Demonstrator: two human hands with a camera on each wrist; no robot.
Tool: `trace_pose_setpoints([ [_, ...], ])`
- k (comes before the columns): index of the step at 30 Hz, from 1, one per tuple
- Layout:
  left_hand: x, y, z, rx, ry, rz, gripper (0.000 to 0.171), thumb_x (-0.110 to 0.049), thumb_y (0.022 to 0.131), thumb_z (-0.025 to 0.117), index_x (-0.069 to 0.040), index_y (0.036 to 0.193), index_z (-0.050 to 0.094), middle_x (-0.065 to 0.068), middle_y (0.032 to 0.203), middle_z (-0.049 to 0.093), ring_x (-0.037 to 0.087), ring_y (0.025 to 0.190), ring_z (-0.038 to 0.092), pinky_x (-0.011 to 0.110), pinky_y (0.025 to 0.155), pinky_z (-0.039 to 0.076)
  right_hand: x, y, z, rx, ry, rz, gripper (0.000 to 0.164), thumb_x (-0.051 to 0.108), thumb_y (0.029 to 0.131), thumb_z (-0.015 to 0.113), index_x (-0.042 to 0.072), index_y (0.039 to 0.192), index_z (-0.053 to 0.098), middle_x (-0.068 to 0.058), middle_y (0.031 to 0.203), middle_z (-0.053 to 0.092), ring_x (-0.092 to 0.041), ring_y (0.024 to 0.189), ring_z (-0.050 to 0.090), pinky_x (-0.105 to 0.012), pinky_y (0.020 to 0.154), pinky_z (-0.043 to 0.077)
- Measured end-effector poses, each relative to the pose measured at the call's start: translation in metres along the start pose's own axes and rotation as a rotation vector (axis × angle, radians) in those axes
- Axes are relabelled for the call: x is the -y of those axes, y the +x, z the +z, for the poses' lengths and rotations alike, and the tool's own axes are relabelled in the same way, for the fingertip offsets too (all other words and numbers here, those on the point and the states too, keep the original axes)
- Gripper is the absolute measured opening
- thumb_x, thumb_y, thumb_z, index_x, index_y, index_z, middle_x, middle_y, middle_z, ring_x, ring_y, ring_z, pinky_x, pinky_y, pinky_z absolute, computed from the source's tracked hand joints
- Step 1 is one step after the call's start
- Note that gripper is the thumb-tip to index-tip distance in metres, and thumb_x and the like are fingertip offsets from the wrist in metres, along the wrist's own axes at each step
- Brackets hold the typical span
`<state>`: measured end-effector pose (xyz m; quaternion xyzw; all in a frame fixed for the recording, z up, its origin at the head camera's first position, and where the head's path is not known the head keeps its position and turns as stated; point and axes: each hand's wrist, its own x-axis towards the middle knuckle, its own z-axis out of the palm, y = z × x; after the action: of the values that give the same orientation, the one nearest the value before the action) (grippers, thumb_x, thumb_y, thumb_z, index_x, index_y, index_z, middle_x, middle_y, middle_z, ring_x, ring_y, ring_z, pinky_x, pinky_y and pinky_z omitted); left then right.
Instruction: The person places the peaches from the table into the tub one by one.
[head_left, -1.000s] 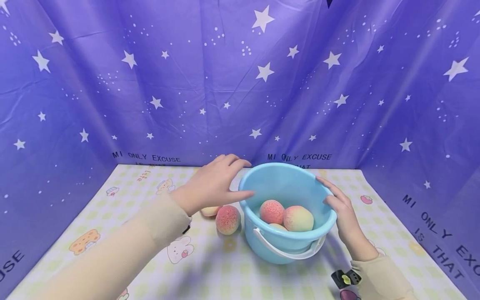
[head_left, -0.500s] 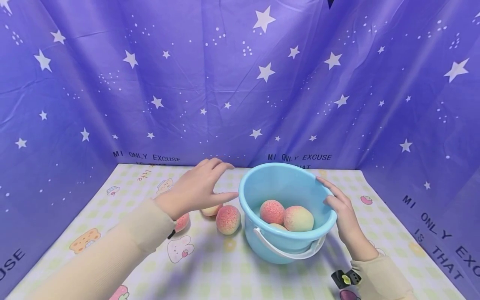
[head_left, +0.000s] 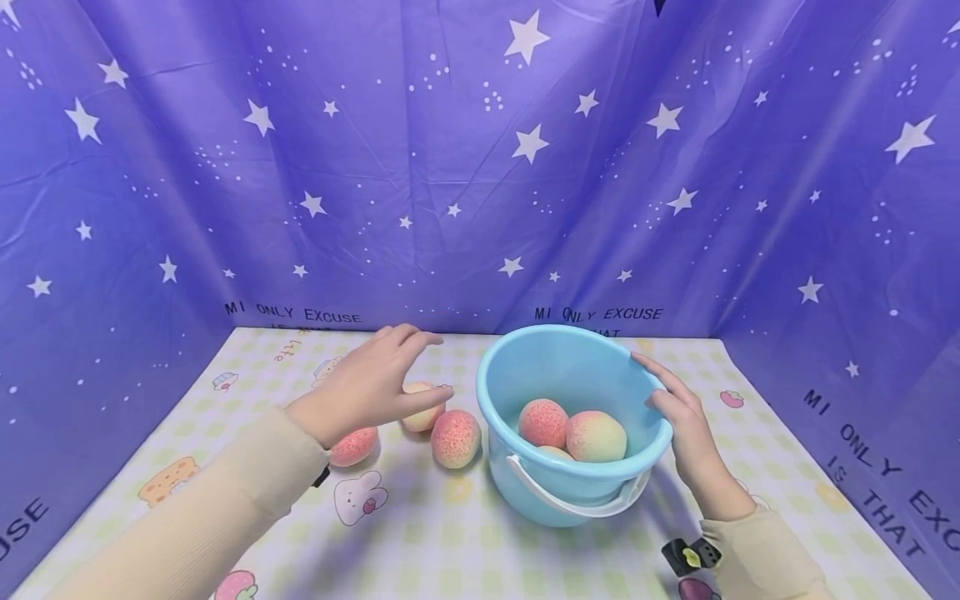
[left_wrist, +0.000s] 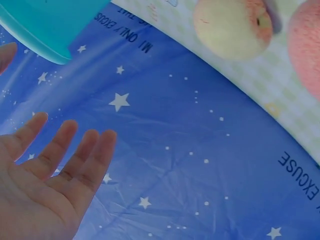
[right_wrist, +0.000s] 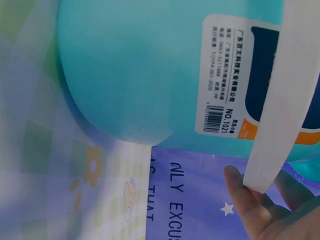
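Observation:
My left hand [head_left: 367, 383] hovers over the table left of the blue bucket [head_left: 562, 492], fingers spread and nothing in them; its bare palm [left_wrist: 40, 195] shows in the left wrist view. Under and beside it lie a pale peach [head_left: 420, 417], a speckled red peach [head_left: 456, 439] and a pink peach [head_left: 354, 448] partly covered by the wrist. Inside the bucket sit a red peach [head_left: 543, 423], a yellow-pink peach [head_left: 597, 437] and a third one [head_left: 557, 453] mostly hidden. My right hand [head_left: 690, 433] grips the bucket's right rim, thumb over the inside edge.
The bucket's white handle [head_left: 570, 502] hangs down at the front. A checked cloth with printed cartoons [head_left: 360, 500] covers the table. Purple star-printed curtains [head_left: 420, 167] enclose the back and sides.
My left hand has drawn back leftward from the bucket's rim to above the loose peaches, uncovering more of the pale and pink ones. The right hand and the bucket stay put.

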<state>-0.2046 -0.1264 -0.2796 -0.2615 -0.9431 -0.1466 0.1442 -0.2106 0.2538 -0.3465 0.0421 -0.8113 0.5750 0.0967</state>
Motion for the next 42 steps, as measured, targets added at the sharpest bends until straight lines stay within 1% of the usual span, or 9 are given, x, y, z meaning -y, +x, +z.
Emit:
trace_pose_setpoints([
  [4, 0.005, -0.005, 0.000, 0.026, 0.008, -0.053, 0.070, -0.059, 0.085, 0.067, -0.017, 0.138, 0.054, 0.007, 0.129, 0.059, 0.026, 0.118, 0.056, 0.046, 0.097, 0.050, 0.000, -0.001, 0.000, 0.002, 0.003, 0.003, 0.065, 0.006, 0.086, 0.039, 0.019, 0.149, 0.045, 0.010, 0.145, 0.045, -0.002, 0.109, 0.049, -0.017, 0.081, 0.047],
  [7, 0.009, -0.008, 0.001, 0.026, 0.008, -0.066, 0.071, -0.061, 0.084, 0.067, -0.016, 0.138, 0.054, 0.007, 0.131, 0.058, 0.026, 0.121, 0.055, 0.047, 0.097, 0.050, 0.000, -0.001, 0.000, 0.003, 0.006, 0.007, 0.065, 0.006, 0.086, 0.039, 0.019, 0.149, 0.045, 0.009, 0.145, 0.045, -0.002, 0.110, 0.049, -0.016, 0.082, 0.047],
  [12, 0.016, -0.013, 0.004, 0.025, 0.007, -0.074, 0.070, -0.057, 0.084, 0.070, -0.013, 0.136, 0.055, 0.010, 0.134, 0.057, 0.028, 0.125, 0.054, 0.049, 0.099, 0.049, 0.000, 0.000, 0.000, 0.005, 0.004, 0.013, 0.065, 0.006, 0.086, 0.039, 0.019, 0.150, 0.044, 0.004, 0.149, 0.043, -0.002, 0.111, 0.048, -0.016, 0.082, 0.047],
  [16, 0.024, -0.016, 0.006, 0.038, 0.015, -0.100, 0.068, -0.053, 0.084, 0.071, -0.013, 0.136, 0.055, 0.011, 0.135, 0.057, 0.031, 0.126, 0.054, 0.051, 0.099, 0.048, 0.001, 0.000, -0.001, 0.014, 0.011, 0.023, 0.066, 0.006, 0.086, 0.038, 0.018, 0.151, 0.042, -0.002, 0.152, 0.039, -0.001, 0.111, 0.048, -0.016, 0.082, 0.046],
  [23, 0.037, -0.022, 0.008, 0.061, 0.039, -0.145, 0.068, -0.052, 0.085, 0.070, -0.012, 0.137, 0.053, 0.014, 0.134, 0.057, 0.034, 0.125, 0.054, 0.053, 0.099, 0.047, 0.000, 0.001, 0.000, 0.009, 0.009, 0.024, 0.066, 0.006, 0.086, 0.038, 0.016, 0.151, 0.042, -0.002, 0.152, 0.039, 0.000, 0.109, 0.049, -0.016, 0.081, 0.047],
  [27, 0.041, -0.025, 0.009, 0.063, 0.045, -0.151, 0.065, -0.050, 0.086, 0.069, -0.011, 0.136, 0.054, 0.014, 0.130, 0.059, 0.035, 0.121, 0.055, 0.054, 0.096, 0.049, 0.001, 0.001, -0.001, 0.010, 0.010, 0.027, 0.066, 0.006, 0.086, 0.038, 0.017, 0.151, 0.042, -0.003, 0.153, 0.038, 0.000, 0.109, 0.049, -0.016, 0.081, 0.047],
  [36, 0.049, -0.032, 0.017, 0.077, 0.049, -0.170, 0.066, -0.051, 0.086, 0.070, -0.009, 0.135, 0.055, 0.017, 0.132, 0.058, 0.037, 0.123, 0.054, 0.055, 0.095, 0.049, 0.001, 0.000, -0.001, 0.012, 0.013, 0.020, 0.066, 0.006, 0.086, 0.038, 0.017, 0.151, 0.042, -0.009, 0.155, 0.038, 0.000, 0.108, 0.050, -0.016, 0.081, 0.047],
  [39, 0.051, -0.036, 0.020, 0.075, 0.047, -0.180, 0.065, -0.049, 0.086, 0.071, -0.008, 0.134, 0.056, 0.018, 0.131, 0.058, 0.038, 0.122, 0.054, 0.057, 0.094, 0.049, 0.001, 0.000, 0.000, 0.010, 0.015, 0.014, 0.066, 0.006, 0.086, 0.038, 0.017, 0.151, 0.043, -0.009, 0.154, 0.038, -0.001, 0.108, 0.050, -0.017, 0.081, 0.047],
  [42, 0.054, -0.040, 0.023, 0.073, 0.048, -0.187, 0.065, -0.048, 0.086, 0.071, -0.008, 0.134, 0.056, 0.020, 0.129, 0.058, 0.038, 0.120, 0.055, 0.057, 0.092, 0.050, 0.002, 0.000, 0.000, 0.006, 0.016, 0.014, 0.065, 0.006, 0.086, 0.039, 0.018, 0.150, 0.044, -0.003, 0.152, 0.041, -0.001, 0.108, 0.050, -0.017, 0.081, 0.047],
])
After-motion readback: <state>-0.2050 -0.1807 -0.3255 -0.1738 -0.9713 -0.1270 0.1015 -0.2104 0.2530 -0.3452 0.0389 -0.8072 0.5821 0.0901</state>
